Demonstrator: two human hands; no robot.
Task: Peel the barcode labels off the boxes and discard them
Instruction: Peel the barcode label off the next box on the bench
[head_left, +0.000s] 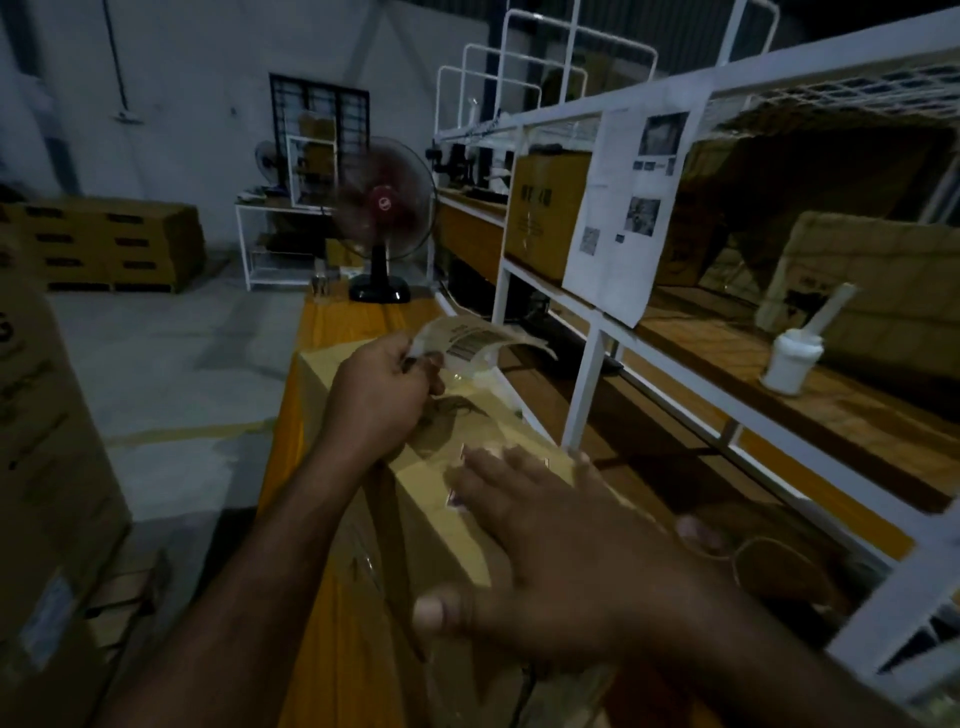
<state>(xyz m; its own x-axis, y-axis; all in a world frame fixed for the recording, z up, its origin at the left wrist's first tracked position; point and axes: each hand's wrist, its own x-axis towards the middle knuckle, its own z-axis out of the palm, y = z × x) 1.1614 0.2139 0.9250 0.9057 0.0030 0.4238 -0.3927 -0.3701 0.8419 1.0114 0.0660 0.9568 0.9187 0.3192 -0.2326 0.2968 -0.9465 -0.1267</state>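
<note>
Left hand (382, 397) pinches one label (480, 340), fingers closed on its near end; the strip curls up and away toward one o'clock, pale and glossy, black barcode bars showing, its far end apparently clinging to the box (436, 499). Right hand (566, 551) lies flat, fingers spread wide, pressing the box top at five o'clock, gripping nothing. One brown cardboard box under both hands, tape across it. One fan (384, 208) at twelve o'clock; one white bottle (792, 358) on the rack (587, 384) at three o'clock.
</note>
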